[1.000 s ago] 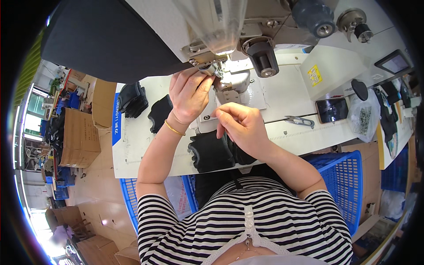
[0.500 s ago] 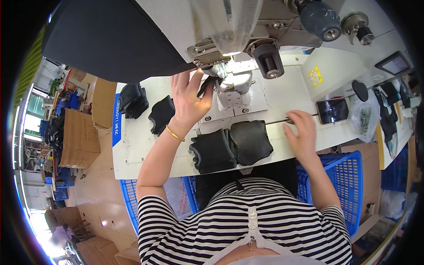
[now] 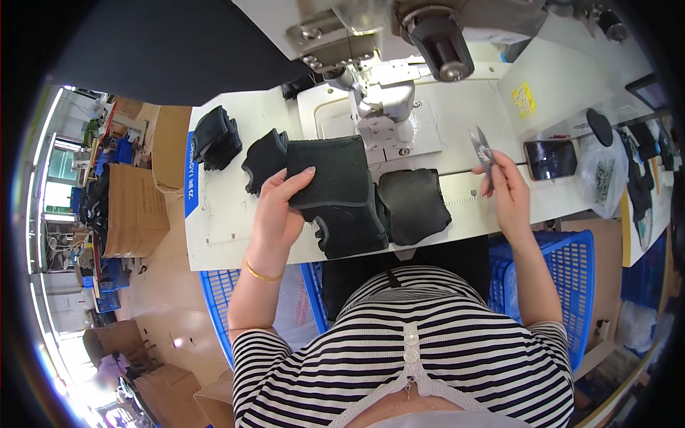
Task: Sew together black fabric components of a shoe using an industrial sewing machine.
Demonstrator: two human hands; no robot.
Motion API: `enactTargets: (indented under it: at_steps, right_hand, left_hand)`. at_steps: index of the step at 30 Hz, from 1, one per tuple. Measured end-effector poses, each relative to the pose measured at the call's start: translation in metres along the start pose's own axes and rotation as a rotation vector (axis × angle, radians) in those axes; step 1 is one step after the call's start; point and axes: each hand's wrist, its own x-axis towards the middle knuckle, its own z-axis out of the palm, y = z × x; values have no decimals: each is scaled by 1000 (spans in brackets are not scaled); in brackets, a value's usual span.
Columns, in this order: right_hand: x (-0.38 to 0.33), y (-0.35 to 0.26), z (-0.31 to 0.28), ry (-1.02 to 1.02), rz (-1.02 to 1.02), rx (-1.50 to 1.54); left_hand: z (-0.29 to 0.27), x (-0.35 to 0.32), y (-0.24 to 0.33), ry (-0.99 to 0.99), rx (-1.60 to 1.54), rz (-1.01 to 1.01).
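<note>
Now the left hand (image 3: pixel 280 214) grips a black fabric piece (image 3: pixel 330 171) near the desk's (image 3: pixel 214 221) front edge, below the sewing machine (image 3: pixel 385 121); the right hand (image 3: pixel 508 192) pinches small snips (image 3: pixel 484 150). Probably trimming threads: the blades must meet the seam precisely.

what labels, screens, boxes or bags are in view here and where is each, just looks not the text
Yellow sticker: small, irregular, on the white machine table, upper right.
Phone: dark rectangular screen, flat on the table beyond the right hand.
Blue label strip: narrow, along the table's left edge.
Clear plastic bag: holds small dark parts, right of the phone.
Cardboard boxes: brown, on the floor, left.
</note>
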Motion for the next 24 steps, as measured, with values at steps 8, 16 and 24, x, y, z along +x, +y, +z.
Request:
enactTargets:
  at_steps: [8, 16, 24]
  right_hand:
    - [-15, -87, 61, -230, -3, 253]
    - [-9, -86, 83, -4, -366, -63]
    - [-7, -78, 74, 70, -319, -35]
  left_hand:
    - [17, -21, -24, -28, -58, 5]
    - [23, -30, -33, -28, -7, 3]
    - [4, -23, -32, 94, 68, 245]
